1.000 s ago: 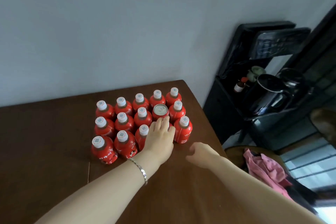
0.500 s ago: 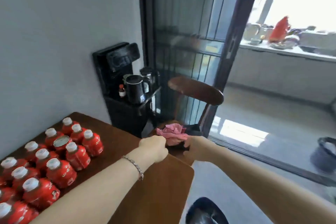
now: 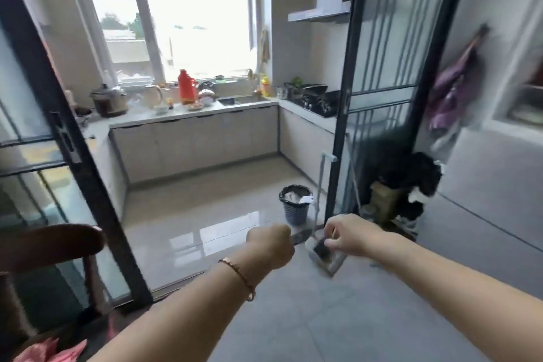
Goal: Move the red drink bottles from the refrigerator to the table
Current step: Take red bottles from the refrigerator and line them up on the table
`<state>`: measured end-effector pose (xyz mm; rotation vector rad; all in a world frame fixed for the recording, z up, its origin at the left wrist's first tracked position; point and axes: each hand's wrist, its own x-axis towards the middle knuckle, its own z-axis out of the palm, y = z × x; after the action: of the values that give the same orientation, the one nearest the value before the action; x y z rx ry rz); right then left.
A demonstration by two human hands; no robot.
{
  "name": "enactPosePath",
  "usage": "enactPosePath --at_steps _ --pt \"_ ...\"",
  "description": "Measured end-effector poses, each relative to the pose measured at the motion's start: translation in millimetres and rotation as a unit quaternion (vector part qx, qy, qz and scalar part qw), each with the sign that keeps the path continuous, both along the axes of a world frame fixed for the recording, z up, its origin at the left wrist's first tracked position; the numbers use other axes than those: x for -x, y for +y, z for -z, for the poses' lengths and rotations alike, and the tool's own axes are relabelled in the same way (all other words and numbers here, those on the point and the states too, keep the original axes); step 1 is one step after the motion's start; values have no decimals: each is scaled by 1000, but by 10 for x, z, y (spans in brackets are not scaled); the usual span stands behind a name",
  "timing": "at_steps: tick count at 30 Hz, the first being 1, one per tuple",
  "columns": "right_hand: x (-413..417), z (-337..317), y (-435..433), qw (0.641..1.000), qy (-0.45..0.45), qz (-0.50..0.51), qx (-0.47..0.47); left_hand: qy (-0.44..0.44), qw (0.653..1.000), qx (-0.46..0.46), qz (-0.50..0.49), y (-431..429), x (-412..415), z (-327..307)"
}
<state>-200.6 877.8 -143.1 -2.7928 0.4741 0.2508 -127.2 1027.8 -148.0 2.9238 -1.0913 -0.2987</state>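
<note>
Just beyond our right hand [image 3: 349, 233] we saw a dustpan [image 3: 324, 257] on the grey floor, its handle rising beside a black door frame [image 3: 340, 126]. Farther out, between the right hand and our left hand [image 3: 271, 245], stood a dark waste basket [image 3: 295, 204]. Well beyond both, on the kitchen counter [image 3: 205, 110], we noted a red thermos [image 3: 186, 87], a pale kettle [image 3: 152, 96] and a rice cooker [image 3: 109, 99]. Far to the left of the left hand was a brown chair [image 3: 44, 247], with pink cloth [image 3: 50, 351] below it.
</note>
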Motion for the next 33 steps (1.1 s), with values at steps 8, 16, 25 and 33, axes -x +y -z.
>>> enactPosePath --at_steps 8,16,25,33 --pt "842 -402 -2749 980 -9 189 55 -41 978 64 192 -3120 435 -507" --pt "1323 -772 -4657 939 -15 328 101 -55 939 107 321 -5383 483 -856" --pt "1289 -1168 -6798 873 -55 470 121 -81 890 180 412 -7937 210 -1284" --pt "1123 -1241 -8354 806 -216 548 61 -58 874 226 425 -9743 60 -1392"
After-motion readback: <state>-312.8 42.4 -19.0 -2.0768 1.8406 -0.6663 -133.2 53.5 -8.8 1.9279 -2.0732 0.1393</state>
